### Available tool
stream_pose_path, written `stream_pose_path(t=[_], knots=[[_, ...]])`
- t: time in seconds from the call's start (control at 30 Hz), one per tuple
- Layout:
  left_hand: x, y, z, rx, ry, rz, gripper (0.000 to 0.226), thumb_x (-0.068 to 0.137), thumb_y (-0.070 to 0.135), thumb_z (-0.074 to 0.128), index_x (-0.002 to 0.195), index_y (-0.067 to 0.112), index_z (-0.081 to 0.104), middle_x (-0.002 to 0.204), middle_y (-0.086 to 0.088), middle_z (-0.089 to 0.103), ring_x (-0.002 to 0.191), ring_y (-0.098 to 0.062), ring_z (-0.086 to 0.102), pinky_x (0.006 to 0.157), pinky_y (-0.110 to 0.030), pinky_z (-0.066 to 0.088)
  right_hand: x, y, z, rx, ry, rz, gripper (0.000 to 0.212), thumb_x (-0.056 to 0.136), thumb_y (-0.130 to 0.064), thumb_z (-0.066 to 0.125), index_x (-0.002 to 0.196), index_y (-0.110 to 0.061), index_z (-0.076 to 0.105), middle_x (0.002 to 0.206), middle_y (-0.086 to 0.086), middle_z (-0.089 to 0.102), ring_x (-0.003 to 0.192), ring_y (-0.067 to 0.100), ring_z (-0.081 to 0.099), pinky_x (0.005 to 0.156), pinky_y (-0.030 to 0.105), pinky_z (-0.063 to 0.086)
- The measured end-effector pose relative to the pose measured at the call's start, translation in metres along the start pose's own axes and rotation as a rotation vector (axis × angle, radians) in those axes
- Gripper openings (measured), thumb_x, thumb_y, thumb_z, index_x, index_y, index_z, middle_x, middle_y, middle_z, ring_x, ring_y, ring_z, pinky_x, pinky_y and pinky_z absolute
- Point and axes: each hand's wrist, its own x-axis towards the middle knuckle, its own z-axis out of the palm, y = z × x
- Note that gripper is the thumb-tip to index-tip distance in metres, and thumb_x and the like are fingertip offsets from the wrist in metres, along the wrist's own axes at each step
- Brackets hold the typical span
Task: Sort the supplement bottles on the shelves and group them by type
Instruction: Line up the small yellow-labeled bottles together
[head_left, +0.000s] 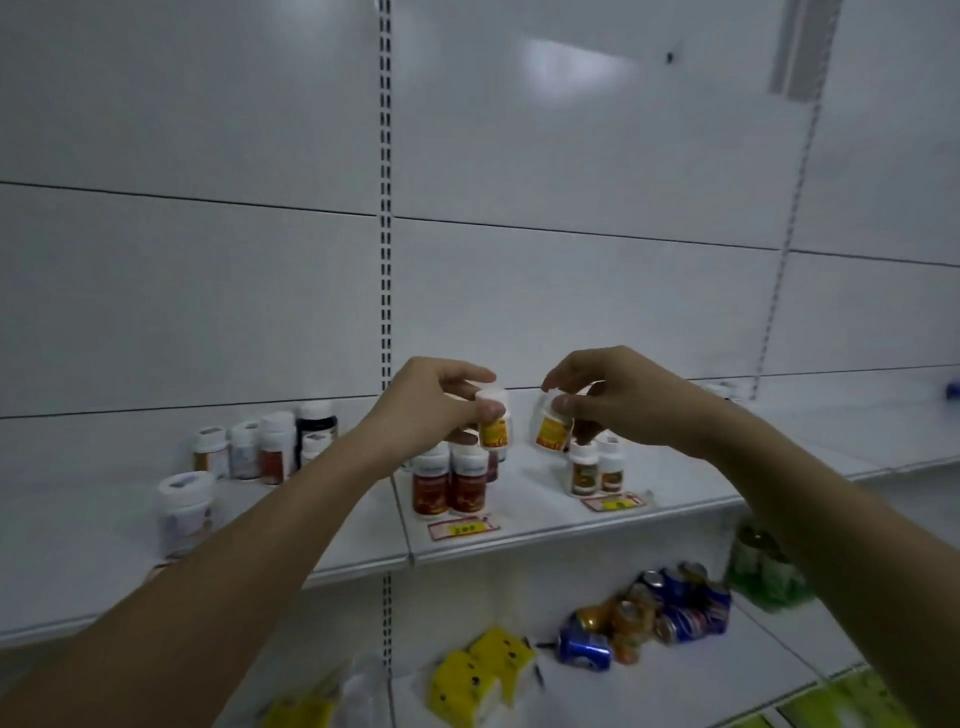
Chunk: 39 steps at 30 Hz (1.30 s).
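Note:
Both my hands are raised over the white shelf (519, 540). My left hand (431, 405) pinches a small white-capped bottle with a yellow and red label (493, 428), upright. My right hand (618, 395) holds a matching yellow-labelled bottle (551, 428), tilted to the left. Below them stand two red-labelled bottles (451, 486) and two smaller green-and-red-labelled bottles (596, 470). A mixed cluster of bottles (270, 447) stands at the left back, and a large white jar (184, 512) sits near the left front edge.
Price tags (462, 527) lie at the shelf's front edge. The lower shelf holds drink cans (660, 613), yellow packets (483, 670) and green bottles (763, 571). The right part of the upper shelf is bare white metal. A slotted upright (385, 208) runs up the back wall.

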Motion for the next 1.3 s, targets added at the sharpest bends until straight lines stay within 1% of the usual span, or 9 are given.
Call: stream_pose_path(t=[0.17,0.3,0.43,0.6,0.73,0.87,1.07,1.23,1.3], knots=[[0.023,0.018,0.077,-0.017,-0.119,0.024,0.029,0.082,0.009,0.076,0.109,0.012,0.071,0.098,-0.004,0.072,0.081,-0.02,0.074,0.072,-0.03,0.062,-0.031,0.062,-0.046,-0.033,0.155,0.08,0.021,0.094,-0.016,0.062,0.114,-0.016,0.068,0.1,0.001,0.069,0.071,0.017,0.073,0.078,0.044,0.06],[0.053,0.024,0.123,-0.048,-0.18,0.02,0.029,0.082,0.01,0.076,0.11,0.011,0.071,0.096,-0.003,0.072,0.08,-0.022,0.074,0.073,-0.03,0.062,-0.039,0.107,-0.072,-0.066,0.228,0.126,0.022,0.094,-0.017,0.061,0.114,-0.021,0.068,0.105,0.002,0.066,0.074,0.017,0.072,0.078,0.039,0.061],[0.096,0.027,0.179,-0.035,-0.249,0.043,0.026,0.083,0.012,0.075,0.108,0.013,0.07,0.094,-0.001,0.072,0.076,-0.017,0.073,0.07,-0.028,0.061,-0.04,0.163,-0.109,-0.127,0.257,0.182,0.02,0.094,-0.019,0.061,0.112,-0.026,0.069,0.109,0.001,0.066,0.087,0.017,0.068,0.076,0.032,0.059],[0.168,0.034,0.249,-0.12,-0.296,0.098,0.028,0.082,0.01,0.075,0.11,0.006,0.07,0.094,-0.005,0.073,0.076,-0.015,0.073,0.062,-0.024,0.059,-0.026,0.225,-0.169,-0.144,0.346,0.252,0.022,0.094,-0.012,0.061,0.113,-0.019,0.07,0.107,0.001,0.066,0.088,0.019,0.069,0.08,0.033,0.06],[0.225,0.031,0.317,-0.158,-0.325,0.113,0.03,0.078,0.013,0.079,0.107,0.009,0.072,0.092,-0.005,0.074,0.077,-0.018,0.073,0.073,-0.033,0.061,-0.007,0.276,-0.208,-0.226,0.386,0.303,0.024,0.091,-0.012,0.065,0.115,-0.016,0.068,0.105,0.001,0.068,0.083,0.015,0.071,0.079,0.03,0.058],[0.266,0.029,0.375,-0.166,-0.377,0.125,0.028,0.079,0.011,0.078,0.106,0.009,0.072,0.089,-0.001,0.072,0.069,-0.012,0.07,0.063,-0.023,0.057,0.008,0.329,-0.227,-0.279,0.4,0.338,0.024,0.089,-0.015,0.068,0.113,-0.013,0.069,0.101,-0.001,0.071,0.082,0.011,0.07,0.079,0.031,0.058],[0.32,0.023,0.436,-0.125,-0.371,0.11,0.027,0.079,0.011,0.078,0.106,0.012,0.072,0.086,0.003,0.073,0.063,-0.004,0.069,0.06,-0.018,0.054,0.038,0.406,-0.255,-0.261,0.362,0.343,0.024,0.089,-0.016,0.068,0.113,-0.014,0.07,0.101,-0.002,0.07,0.083,0.011,0.071,0.082,0.034,0.058],[0.347,0.007,0.478,-0.044,-0.304,0.06,0.029,0.079,0.012,0.078,0.108,0.012,0.072,0.095,-0.001,0.073,0.076,-0.015,0.072,0.062,-0.021,0.057,0.074,0.474,-0.257,-0.222,0.266,0.239,0.024,0.089,-0.016,0.068,0.114,-0.015,0.07,0.098,-0.006,0.07,0.084,0.008,0.069,0.08,0.027,0.057],[0.354,0.002,0.492,0.006,-0.258,0.041,0.029,0.079,0.014,0.079,0.107,0.013,0.073,0.097,-0.001,0.073,0.08,-0.016,0.072,0.061,-0.019,0.057,0.088,0.501,-0.256,-0.205,0.216,0.196,0.025,0.089,-0.015,0.069,0.113,-0.016,0.072,0.103,-0.005,0.071,0.089,0.009,0.067,0.084,0.03,0.057]])
